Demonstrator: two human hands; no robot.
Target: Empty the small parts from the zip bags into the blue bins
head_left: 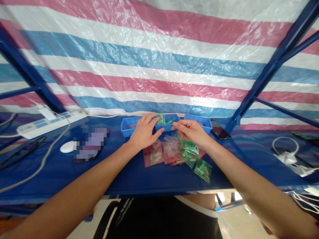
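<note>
My left hand point(144, 133) spreads its fingers over the gap between the left blue bin point(126, 132) and the middle blue bin point(171, 127), with nothing visible in its grasp. Green plastic bags point(161, 119) lie in the middle bin, close to those fingertips. My right hand point(191, 131) is closed in a pinch at the front right of the middle bin; whatever is between the fingertips is too small to make out. The right blue bin point(206, 122) is partly behind this hand. Below the hands lie red-edged clear bags point(153, 154) and green bags point(203, 170) holding small parts.
A dark phone point(220, 129) lies right of the bins. At left are a white power strip point(53, 123), a white mouse-like object point(67, 147) and a loose cable point(47, 154). A white charger with cable point(286, 156) sits at right. A striped sheet point(159, 73) hangs behind the blue table.
</note>
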